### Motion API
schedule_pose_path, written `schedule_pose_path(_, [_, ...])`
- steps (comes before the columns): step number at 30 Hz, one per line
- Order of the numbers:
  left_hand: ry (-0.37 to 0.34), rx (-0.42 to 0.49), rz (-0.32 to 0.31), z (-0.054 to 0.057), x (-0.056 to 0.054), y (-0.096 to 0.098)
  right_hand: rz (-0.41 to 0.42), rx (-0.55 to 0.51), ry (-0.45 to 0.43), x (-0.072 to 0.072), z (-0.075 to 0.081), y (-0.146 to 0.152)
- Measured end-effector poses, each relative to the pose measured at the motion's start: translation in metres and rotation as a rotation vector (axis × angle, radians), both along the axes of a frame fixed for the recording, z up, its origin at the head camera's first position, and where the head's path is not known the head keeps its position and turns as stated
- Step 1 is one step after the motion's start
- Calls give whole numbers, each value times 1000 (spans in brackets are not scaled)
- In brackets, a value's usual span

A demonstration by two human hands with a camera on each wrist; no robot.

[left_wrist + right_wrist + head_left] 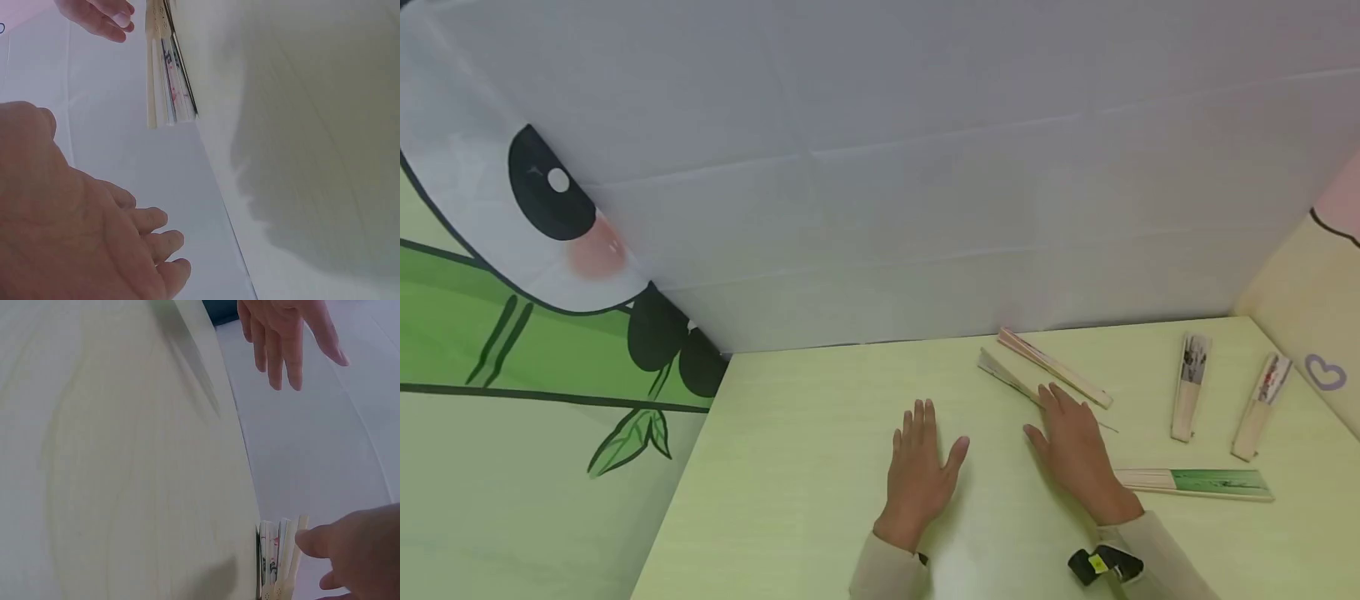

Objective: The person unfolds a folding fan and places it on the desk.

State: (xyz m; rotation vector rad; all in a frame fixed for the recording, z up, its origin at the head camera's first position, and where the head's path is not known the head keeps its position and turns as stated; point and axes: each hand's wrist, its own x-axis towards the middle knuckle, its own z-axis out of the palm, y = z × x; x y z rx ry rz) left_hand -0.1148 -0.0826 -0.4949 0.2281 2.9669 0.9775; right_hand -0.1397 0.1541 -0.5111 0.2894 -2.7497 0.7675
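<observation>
My left hand [917, 471] is open over the left-middle of the table, fingers straight, thumb spread and nothing held. The right hand [1075, 450] is also open, its fingers over a partly spread folding fan [1006, 375]; whether they touch it I cannot tell. Just behind lies a pinkish folding fan [1052, 365], slanting the same way. A green folding fan [1221, 482] lies to the right of my right wrist, its near end partly hidden. In the right wrist view, several fans [275, 550] show beside my right hand [362, 550].
Farther right on the pale yellow table [775, 467] lie a grey-patterned folding fan [1191, 387] and a red-and-white patterned one [1262, 408]. A white cloth wall [925, 275] stands along the back edge, and a painted panel [572, 350] borders the left.
</observation>
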Motion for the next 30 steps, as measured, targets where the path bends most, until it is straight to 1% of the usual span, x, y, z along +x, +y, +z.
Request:
schedule_pose_path(5, [-3, 4, -11, -2, -1, 8, -23, -18, -44, -5, -1, 5])
schedule_pose_path(8, [12, 12, -17, -3, -2, 13, -35, -29, -53, -6, -1, 8])
schedule_pose_path(12, [32, 35, -23, 0, -3, 19, -44, -41, -32, -8, -1, 11])
schedule_pose_path(15, [14, 46, -24, 2, -4, 24, -53, -49, -13, -9, -1, 14])
schedule_pose_path(18, [3, 39, -30, 3, -5, 29, -64, -57, -8, -9, -3, 18])
schedule_pose_path(20, [-3, 32, -36, 4, -6, 33, -75, -64, -30, -10, -3, 20])
schedule_pose_path(26, [-12, 45, -41, 8, -7, 43, -104, -64, -152, -14, 0, 22])
schedule_pose_path(30, [-24, 63, -41, 8, -7, 49, -109, -68, -176, -16, 0, 24])
